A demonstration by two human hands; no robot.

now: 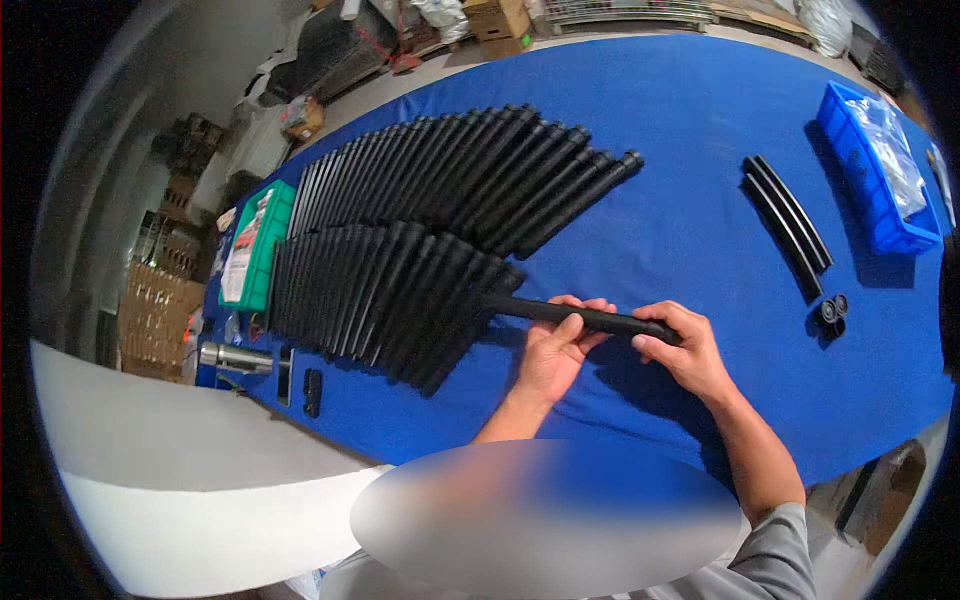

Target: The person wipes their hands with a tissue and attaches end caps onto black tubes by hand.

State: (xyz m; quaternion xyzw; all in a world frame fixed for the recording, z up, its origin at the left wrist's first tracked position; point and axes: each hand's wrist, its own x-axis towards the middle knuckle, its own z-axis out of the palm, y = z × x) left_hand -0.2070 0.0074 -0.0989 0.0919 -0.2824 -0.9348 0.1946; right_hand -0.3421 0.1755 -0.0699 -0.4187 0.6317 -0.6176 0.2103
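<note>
Across the middle of the table I hold a black tube point(622, 323) roughly level, its left end over the pile. My left hand point(550, 360) supports it from below, thumb on top and fingers curled round it. At the tube's right end, my right hand point(692, 352) grips with thumb and fingers, partly covering that end. To the left lie many similar black tubes, side by side in a far row point(430, 170) and a near row point(365, 290). Loose black tubes point(785, 220) rest at the right, with a few small round black caps point(830, 315) near their lower ends.
A blue plastic bin point(875, 205) with clear bags stands at the far right of the blue-covered table point(690, 120). At the left are a green bin point(272, 262) with papers, a metal flask point(235, 358) and a small black object point(313, 393). Cardboard boxes point(497, 25) stand beyond.
</note>
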